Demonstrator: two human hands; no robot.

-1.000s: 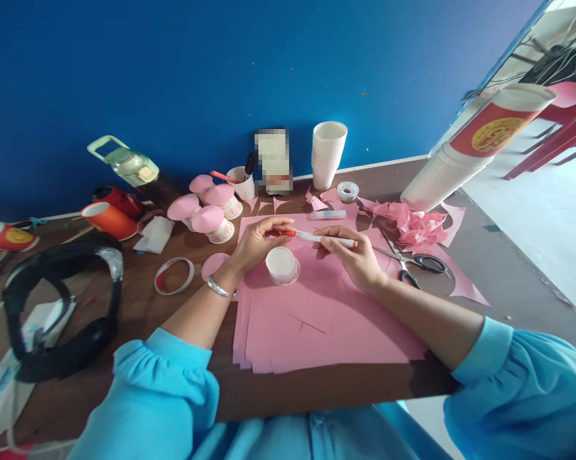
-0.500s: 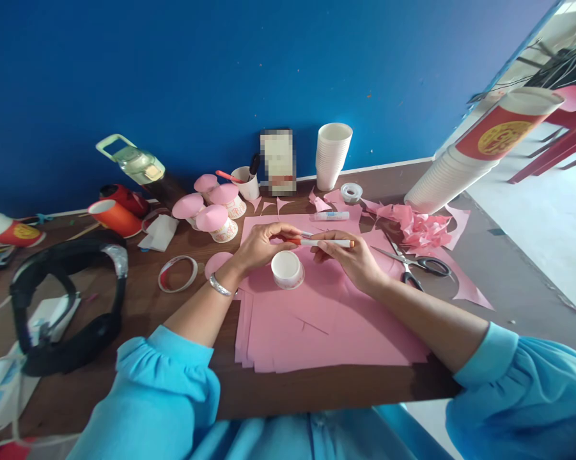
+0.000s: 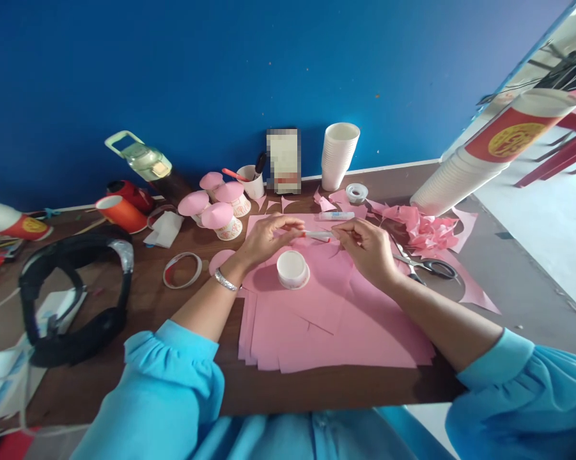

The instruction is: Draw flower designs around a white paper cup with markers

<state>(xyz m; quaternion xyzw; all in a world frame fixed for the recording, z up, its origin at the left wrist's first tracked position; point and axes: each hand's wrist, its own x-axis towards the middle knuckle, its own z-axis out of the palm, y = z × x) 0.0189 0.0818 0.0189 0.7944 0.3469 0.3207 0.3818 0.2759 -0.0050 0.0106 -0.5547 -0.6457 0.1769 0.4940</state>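
Note:
A slim white marker (image 3: 320,234) with orange-red parts lies level between my hands, above the pink paper sheets (image 3: 288,342). My left hand (image 3: 272,239) pinches its left end. At the other end, the fingertips of my right hand (image 3: 367,248) are closed on it; those fingers partly hide that end. Just below the marker, a small white paper cup (image 3: 292,267) stands on the stacked sheets. A glue stick (image 3: 336,216) lies behind my hands. Scissors (image 3: 436,268) rest open to the right of my right hand.
Several cups with pink paper cone tops (image 3: 217,216) stand at the back left. Stacked white cups (image 3: 338,156) stand by the wall, near a tape roll (image 3: 357,192). Crumpled pink paper (image 3: 431,227) lies right. A black headband device (image 3: 79,342) and tape ring (image 3: 182,271) are left.
My right hand has slid right along the marker to its end, baring more of the barrel between my hands. The whole view has shifted slightly. The cup has stayed on the sheets.

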